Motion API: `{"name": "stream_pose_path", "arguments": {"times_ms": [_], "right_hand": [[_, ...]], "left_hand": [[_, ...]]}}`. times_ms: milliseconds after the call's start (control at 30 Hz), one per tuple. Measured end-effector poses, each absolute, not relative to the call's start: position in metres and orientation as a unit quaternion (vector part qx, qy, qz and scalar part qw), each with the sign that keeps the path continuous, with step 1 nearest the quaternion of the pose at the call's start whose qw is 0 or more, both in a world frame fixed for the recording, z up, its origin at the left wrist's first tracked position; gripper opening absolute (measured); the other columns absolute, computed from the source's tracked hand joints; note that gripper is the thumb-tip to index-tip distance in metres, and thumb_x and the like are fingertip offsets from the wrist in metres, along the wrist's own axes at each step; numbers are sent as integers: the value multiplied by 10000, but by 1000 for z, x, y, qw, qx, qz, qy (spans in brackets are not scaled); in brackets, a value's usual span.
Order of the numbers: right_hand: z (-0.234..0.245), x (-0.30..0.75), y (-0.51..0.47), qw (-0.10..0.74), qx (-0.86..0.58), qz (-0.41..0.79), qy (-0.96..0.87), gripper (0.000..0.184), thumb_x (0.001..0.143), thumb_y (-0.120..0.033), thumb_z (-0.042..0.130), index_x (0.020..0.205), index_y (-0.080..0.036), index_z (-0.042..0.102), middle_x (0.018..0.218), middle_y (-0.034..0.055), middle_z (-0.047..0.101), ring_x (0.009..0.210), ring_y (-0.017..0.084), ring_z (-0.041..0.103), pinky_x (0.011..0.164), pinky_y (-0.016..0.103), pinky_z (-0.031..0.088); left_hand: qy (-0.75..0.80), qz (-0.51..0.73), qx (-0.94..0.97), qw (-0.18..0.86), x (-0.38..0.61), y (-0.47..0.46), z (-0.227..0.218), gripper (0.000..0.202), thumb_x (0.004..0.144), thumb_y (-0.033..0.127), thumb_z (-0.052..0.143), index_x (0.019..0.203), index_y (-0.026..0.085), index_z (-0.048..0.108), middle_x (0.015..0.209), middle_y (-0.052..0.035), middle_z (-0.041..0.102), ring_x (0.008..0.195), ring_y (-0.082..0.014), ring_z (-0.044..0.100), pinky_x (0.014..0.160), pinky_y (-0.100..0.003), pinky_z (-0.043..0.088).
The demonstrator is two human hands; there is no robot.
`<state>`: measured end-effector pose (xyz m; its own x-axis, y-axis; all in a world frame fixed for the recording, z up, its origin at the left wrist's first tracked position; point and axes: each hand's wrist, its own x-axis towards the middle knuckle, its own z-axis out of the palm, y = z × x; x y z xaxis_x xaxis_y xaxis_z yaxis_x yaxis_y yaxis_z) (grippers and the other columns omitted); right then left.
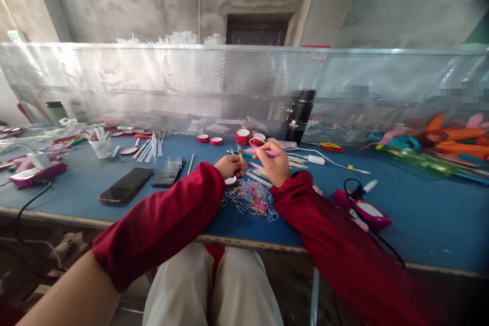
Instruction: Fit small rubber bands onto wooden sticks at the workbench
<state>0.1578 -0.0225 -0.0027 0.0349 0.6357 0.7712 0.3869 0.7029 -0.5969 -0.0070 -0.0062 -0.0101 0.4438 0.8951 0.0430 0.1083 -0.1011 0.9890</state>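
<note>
Both my arms, in dark red sleeves, reach over a blue table (420, 214). My left hand (230, 165) is closed on a thin stick (239, 150) that points upward. My right hand (273, 163) is closed round a pink pen-like tool (263, 152), its tip toward the stick. Below the hands lies a pile of small coloured rubber bands (252, 197). A small red-rimmed lid (230, 181) sits just under my left hand.
Two phones (126, 185) lie at the left, with a cup of white sticks (101, 146) and loose sticks behind. Red lids (209, 139) and a black flask (300, 116) stand near the perforated metal screen (191, 86). A purple device with a cable (367, 211) lies at the right.
</note>
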Motion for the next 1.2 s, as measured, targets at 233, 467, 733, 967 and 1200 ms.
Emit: {"name": "stream_pose_path", "arguments": {"times_ms": [233, 467, 733, 967, 1200], "right_hand": [[1, 161, -24, 629, -389, 60, -670, 157, 843, -344, 556, 740, -225, 555, 686, -9, 656, 669, 159, 626, 676, 284, 487], [-10, 171, -6, 585, -421, 36, -692, 259, 896, -445, 458, 968, -241, 602, 759, 15, 682, 683, 173, 638, 660, 298, 494], [-23, 186, 3, 345, -594, -84, -722, 360, 685, -562, 675, 894, -269, 671, 738, 50, 697, 708, 251, 632, 646, 352, 430], [-18, 193, 2, 201, -663, -107, -713, 485, 623, -713, 622, 683, -234, 670, 732, 122, 693, 700, 286, 639, 623, 384, 426], [-7, 185, -12, 83, -698, -83, -706, 591, 712, -738, 479, 857, -205, 689, 976, 162, 705, 866, 323, 651, 678, 399, 448]], "left_hand": [[385, 381, 643, 541, -9, -4, -8, 125, 863, 184, 526, 762, 123, 566, 520, 16, 539, 390, -37, 414, 393, -174, 237], [382, 429, 630, 522, -14, 1, -8, 129, 855, 237, 526, 784, 138, 569, 562, 24, 539, 426, -44, 425, 406, -171, 239], [396, 439, 612, 525, -13, -3, -3, 231, 923, 204, 381, 781, 132, 548, 564, 19, 522, 415, -47, 416, 405, -184, 245], [384, 434, 629, 518, -14, -1, -5, 212, 913, 191, 399, 804, 124, 569, 577, 17, 530, 429, -43, 429, 404, -176, 250], [394, 443, 622, 512, -14, -2, -2, 228, 917, 174, 380, 785, 125, 560, 559, 19, 525, 415, -48, 421, 399, -185, 247]]}}
